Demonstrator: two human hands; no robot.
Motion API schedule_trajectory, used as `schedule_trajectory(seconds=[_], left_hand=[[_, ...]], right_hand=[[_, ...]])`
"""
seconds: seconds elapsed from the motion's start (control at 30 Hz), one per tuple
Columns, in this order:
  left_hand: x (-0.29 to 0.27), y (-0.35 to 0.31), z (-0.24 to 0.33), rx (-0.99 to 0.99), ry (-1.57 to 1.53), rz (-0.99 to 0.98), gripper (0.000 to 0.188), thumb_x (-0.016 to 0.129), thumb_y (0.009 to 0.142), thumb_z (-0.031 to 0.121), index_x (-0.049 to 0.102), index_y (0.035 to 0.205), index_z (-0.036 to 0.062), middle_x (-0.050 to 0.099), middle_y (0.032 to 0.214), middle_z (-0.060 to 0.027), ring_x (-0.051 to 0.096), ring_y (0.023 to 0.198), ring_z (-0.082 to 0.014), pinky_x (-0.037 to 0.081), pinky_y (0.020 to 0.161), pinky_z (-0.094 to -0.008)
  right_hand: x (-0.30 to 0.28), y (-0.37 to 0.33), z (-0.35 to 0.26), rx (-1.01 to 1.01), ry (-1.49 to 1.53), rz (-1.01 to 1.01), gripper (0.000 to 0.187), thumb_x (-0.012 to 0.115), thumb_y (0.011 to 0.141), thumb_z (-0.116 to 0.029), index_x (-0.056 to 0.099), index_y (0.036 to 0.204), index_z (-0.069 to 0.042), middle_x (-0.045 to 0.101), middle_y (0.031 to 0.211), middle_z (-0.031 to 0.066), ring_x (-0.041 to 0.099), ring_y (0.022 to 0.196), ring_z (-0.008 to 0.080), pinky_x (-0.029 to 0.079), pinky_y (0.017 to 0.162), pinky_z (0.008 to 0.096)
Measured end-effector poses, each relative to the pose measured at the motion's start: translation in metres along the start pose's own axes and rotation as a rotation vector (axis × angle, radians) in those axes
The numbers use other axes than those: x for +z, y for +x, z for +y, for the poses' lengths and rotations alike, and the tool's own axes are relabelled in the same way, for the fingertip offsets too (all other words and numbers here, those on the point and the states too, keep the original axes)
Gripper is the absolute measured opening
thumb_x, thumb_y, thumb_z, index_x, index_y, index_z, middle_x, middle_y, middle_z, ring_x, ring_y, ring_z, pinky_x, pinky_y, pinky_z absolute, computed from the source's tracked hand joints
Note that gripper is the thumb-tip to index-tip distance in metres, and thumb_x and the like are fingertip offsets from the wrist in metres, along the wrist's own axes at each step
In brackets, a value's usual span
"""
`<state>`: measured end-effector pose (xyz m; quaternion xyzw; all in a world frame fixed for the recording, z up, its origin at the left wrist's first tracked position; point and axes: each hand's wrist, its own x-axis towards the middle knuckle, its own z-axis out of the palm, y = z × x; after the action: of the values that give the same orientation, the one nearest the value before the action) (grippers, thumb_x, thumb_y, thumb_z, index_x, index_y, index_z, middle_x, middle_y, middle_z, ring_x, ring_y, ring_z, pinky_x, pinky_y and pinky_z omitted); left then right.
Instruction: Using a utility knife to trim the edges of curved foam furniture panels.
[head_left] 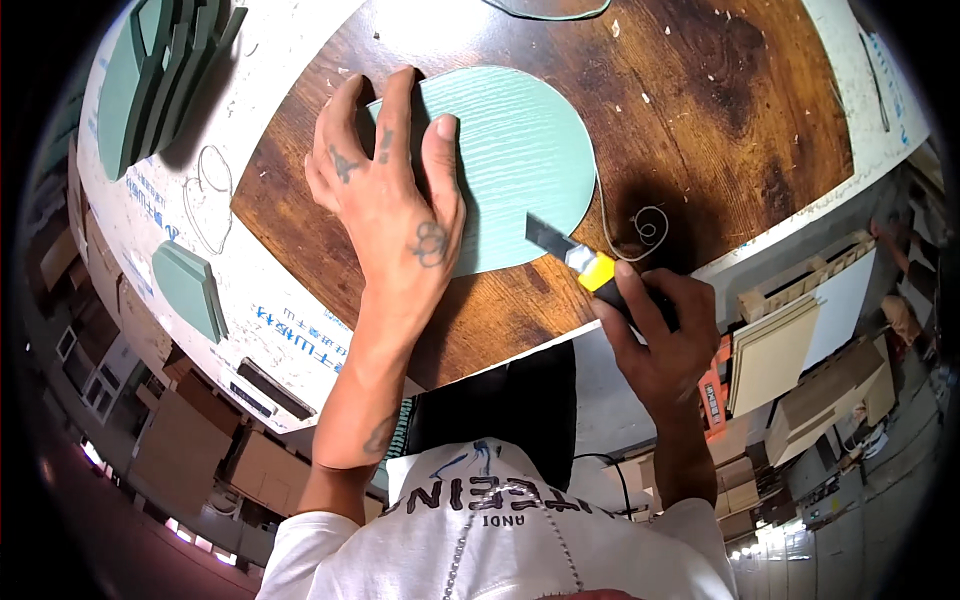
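Woodgrain tabletop, green oval beneath left hand.

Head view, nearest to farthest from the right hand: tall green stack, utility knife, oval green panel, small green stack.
1. Utility knife, held in the right hand.
2. Oval green panel, ahead and left.
3. Small green stack, far left.
4. Tall green stack, upper left.

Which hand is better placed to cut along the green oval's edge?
Probably the right hand: it grips the yellow-and-black knife, whose blade points over the green oval. The left hand lies spread on the oval's left side.
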<state>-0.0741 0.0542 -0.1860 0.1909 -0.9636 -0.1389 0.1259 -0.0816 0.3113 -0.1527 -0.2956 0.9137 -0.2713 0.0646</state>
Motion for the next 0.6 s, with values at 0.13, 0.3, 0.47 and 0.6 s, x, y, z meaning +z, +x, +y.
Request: schedule_trajectory(seconds=[0.13,0.3,0.47,0.6], left_hand=[[0.006,0.000,0.000,0.005,-0.008,0.030,0.032,0.056,0.100,0.021,0.063,0.129,0.0086,0.051,0.127,-0.0241,0.048,0.122,-0.0365,0.031,0.107,-0.0566],[0.007,-0.002,-0.001,0.007,0.016,0.008,0.031,0.056,0.100,0.019,0.063,0.128,0.0087,0.054,0.121,-0.0212,0.050,0.116,-0.0333,0.034,0.105,-0.0542],[0.007,-0.002,-0.004,0.020,0.012,0.024,0.031,0.057,0.099,0.019,0.062,0.128,0.0089,0.054,0.118,-0.0196,0.050,0.114,-0.0321,0.034,0.104,-0.0533],[0.005,-0.001,-0.004,0.023,-0.008,0.008,0.032,0.058,0.099,0.018,0.063,0.128,0.0093,0.053,0.117,-0.0186,0.050,0.114,-0.0318,0.033,0.105,-0.0526]], right_hand=[[0.003,0.014,0.016,-0.055,-0.088,0.064,0.043,0.085,0.077,-0.028,0.074,0.117,-0.018,0.059,0.096,0.0039,0.056,0.082,0.0220,0.051,0.061,0.0331],[-0.005,0.037,0.028,-0.055,-0.045,0.020,0.048,0.083,0.080,-0.034,0.072,0.124,-0.022,0.058,0.092,0.0025,0.056,0.081,0.0209,0.051,0.060,0.0330],[-0.007,0.049,0.037,-0.122,-0.063,0.013,0.050,0.081,0.081,-0.035,0.070,0.129,-0.023,0.060,0.096,0.0021,0.056,0.083,0.0203,0.050,0.060,0.0318],[-0.011,0.068,0.042,-0.198,-0.084,-0.041,0.047,0.082,0.081,-0.032,0.072,0.126,-0.022,0.060,0.098,0.0018,0.056,0.083,0.0190,0.050,0.061,0.0299]])
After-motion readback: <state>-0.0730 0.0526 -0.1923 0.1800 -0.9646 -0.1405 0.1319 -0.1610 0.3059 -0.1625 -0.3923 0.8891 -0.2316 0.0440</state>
